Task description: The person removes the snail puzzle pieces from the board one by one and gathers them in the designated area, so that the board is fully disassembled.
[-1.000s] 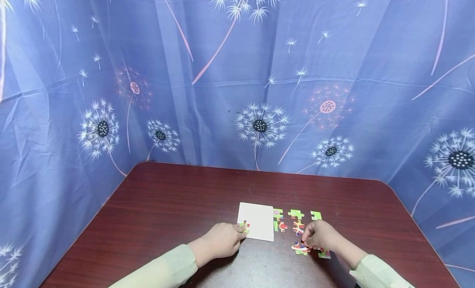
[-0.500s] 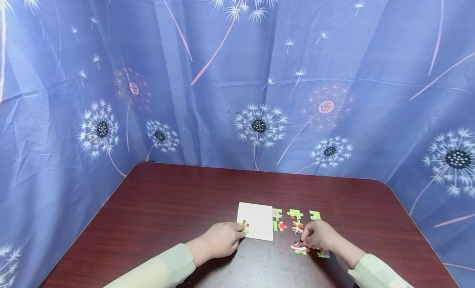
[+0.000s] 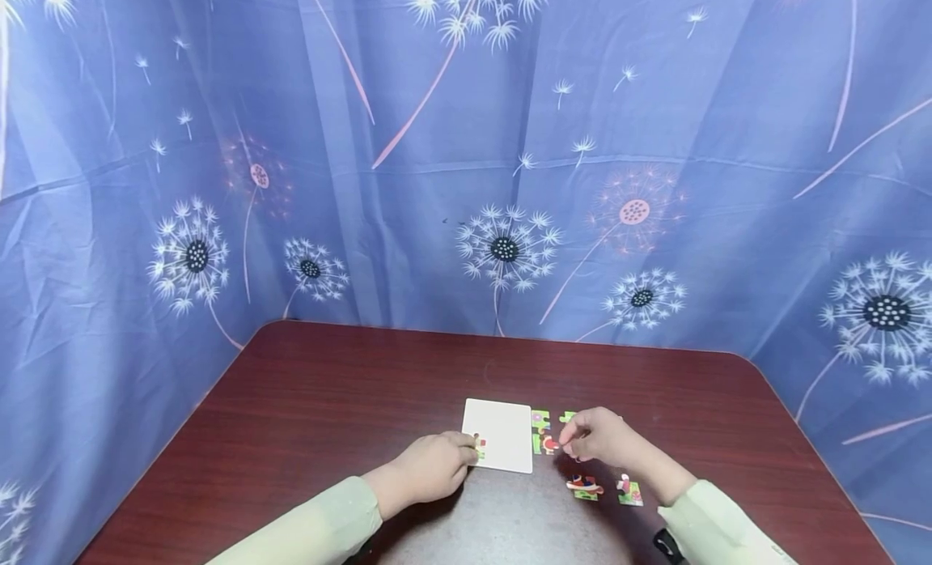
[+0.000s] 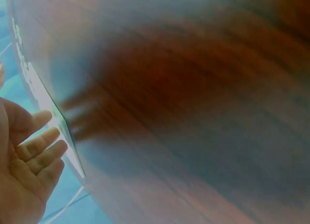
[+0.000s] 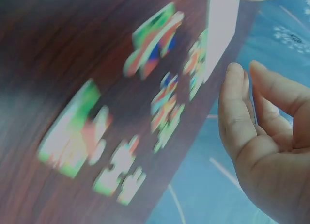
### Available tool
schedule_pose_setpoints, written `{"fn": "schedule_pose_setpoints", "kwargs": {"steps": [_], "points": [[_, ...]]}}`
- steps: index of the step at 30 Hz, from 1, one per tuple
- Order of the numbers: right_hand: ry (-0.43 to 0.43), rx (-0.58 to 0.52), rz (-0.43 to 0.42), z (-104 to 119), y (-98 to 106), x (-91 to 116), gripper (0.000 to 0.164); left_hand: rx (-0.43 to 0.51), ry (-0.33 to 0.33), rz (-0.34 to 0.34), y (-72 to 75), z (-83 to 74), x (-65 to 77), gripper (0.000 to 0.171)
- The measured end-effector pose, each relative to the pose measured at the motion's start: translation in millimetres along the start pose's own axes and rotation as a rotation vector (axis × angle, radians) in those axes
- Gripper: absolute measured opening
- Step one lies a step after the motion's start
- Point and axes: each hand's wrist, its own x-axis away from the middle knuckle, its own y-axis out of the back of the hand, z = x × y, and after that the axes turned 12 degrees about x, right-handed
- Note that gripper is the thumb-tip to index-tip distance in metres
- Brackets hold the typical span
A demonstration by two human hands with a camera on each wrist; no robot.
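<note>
A white square board (image 3: 506, 435) lies on the table, with one colourful jigsaw piece (image 3: 480, 447) at its lower left corner. My left hand (image 3: 429, 470) rests its fingertips at that corner by the piece; the fingers look mostly straight in the left wrist view. My right hand (image 3: 607, 443) hovers above the loose pieces just right of the board. In the right wrist view a gap shows between thumb and forefinger, with nothing in it. A red jigsaw piece (image 3: 548, 443) lies just left of its fingertips. Nearer me are a red-and-blue piece (image 3: 585, 486) and a green-and-pink piece (image 3: 630, 491).
A green piece with a flower (image 3: 540, 418) touches or nearly touches the board's right edge. Another green piece (image 3: 567, 417) is partly covered by my right hand. The dark red wooden table (image 3: 349, 379) ends at a blue dandelion curtain (image 3: 408, 225).
My right hand has left the nearer pieces and moved left and away from me, toward the board. The green-and-pink piece now shows more fully. My left hand stays at the board's corner.
</note>
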Motion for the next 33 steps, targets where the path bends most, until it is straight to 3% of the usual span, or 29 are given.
{"fn": "schedule_pose_setpoints", "kwargs": {"steps": [4, 9, 24, 33], "points": [[0.047, -0.042, -0.004, 13, -10, -10, 0.009, 0.004, -0.007, -0.029, 1.7, 0.9, 1.3, 0.021], [0.058, -0.104, -0.043, 26, -24, -21, 0.016, 0.013, -0.008, -0.013, 5.7, 3.5, 7.4, 0.025], [-0.058, -0.219, -0.130, 42, -60, -43, 0.021, 0.019, 0.004, 0.030, 7.6, 15.3, 21.2, 0.031], [-0.090, -0.194, -0.160, 43, -80, -50, 0.020, -0.036, -0.057, 0.077, 6.7, 19.7, 23.1, 0.035]]}}
